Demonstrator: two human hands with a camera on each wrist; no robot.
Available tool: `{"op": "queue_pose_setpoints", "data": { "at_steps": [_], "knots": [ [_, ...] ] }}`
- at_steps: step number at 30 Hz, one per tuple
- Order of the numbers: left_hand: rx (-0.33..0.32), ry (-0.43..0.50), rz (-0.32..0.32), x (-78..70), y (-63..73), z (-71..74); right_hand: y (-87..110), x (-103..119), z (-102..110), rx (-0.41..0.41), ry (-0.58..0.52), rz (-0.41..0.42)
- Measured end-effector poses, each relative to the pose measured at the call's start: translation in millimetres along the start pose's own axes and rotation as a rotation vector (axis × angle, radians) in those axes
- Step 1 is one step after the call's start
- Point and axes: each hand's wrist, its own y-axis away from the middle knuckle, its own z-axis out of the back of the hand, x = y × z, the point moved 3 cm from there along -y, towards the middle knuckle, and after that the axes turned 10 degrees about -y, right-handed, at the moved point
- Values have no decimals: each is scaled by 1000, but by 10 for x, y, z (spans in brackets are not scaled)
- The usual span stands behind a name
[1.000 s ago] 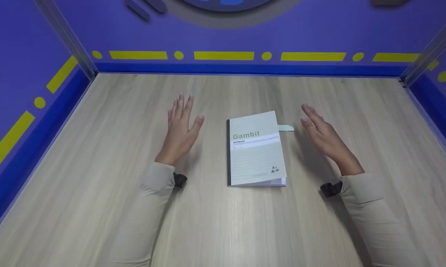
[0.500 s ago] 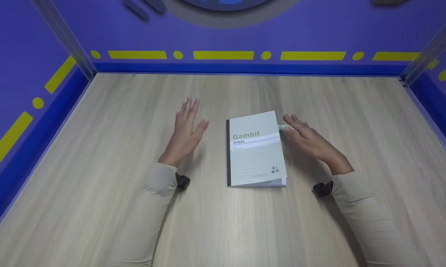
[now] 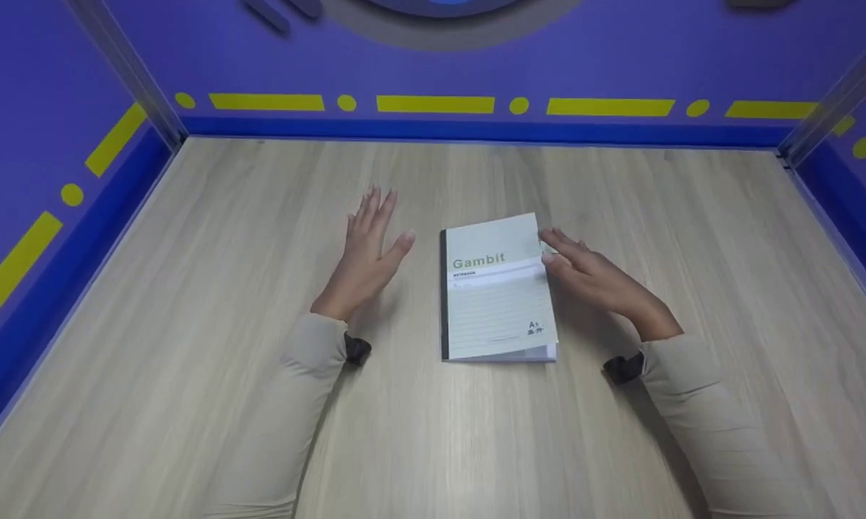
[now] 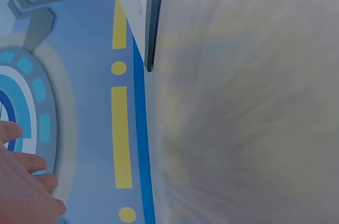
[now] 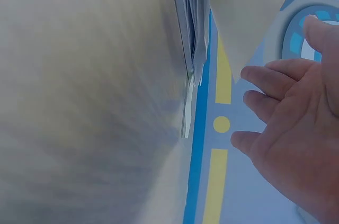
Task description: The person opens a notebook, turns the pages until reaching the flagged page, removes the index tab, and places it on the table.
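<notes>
A notebook with a pale cover reading "Gambit" and a dark spine lies on the table, its front cover lifted a little along the right side. From its page edge a pale green tab sticks out in the right wrist view; my right hand mostly hides it in the head view. My right hand hovers just right of the cover's edge, fingers extended; whether the fingertips touch the cover I cannot tell. Left of the spine, my left hand is held above the table with straight fingers and holds nothing.
The wood-grain table is bounded by a blue back wall with yellow dashes and dots. Blue panels close off the left and right sides. Dark wrist straps sit at both sleeve cuffs.
My right hand has moved left to the notebook's right edge, covering the green tab in the head view. My left hand has shifted slightly right. The notebook has stayed in place.
</notes>
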Motion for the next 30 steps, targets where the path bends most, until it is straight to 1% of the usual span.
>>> {"op": "queue_pose_setpoints", "data": {
  "at_steps": [5, 13, 19, 25, 30],
  "knots": [
    [14, -18, -22, -52, -9, -10, 28, 26, -1, 6, -35, 7],
    [9, -64, -90, -174, -43, -9, 24, 140, -44, 28, -105, 41],
    [27, -72, -92, -265, -66, -1, -4, 261, -102, 44, -167, 99],
    [52, -56, -95, -384, -59, 9, -31, 367, -179, 57, -157, 163],
    [73, -69, -106, -512, -66, 14, -53, 438, -246, 72, -128, 207]
  ]
}}
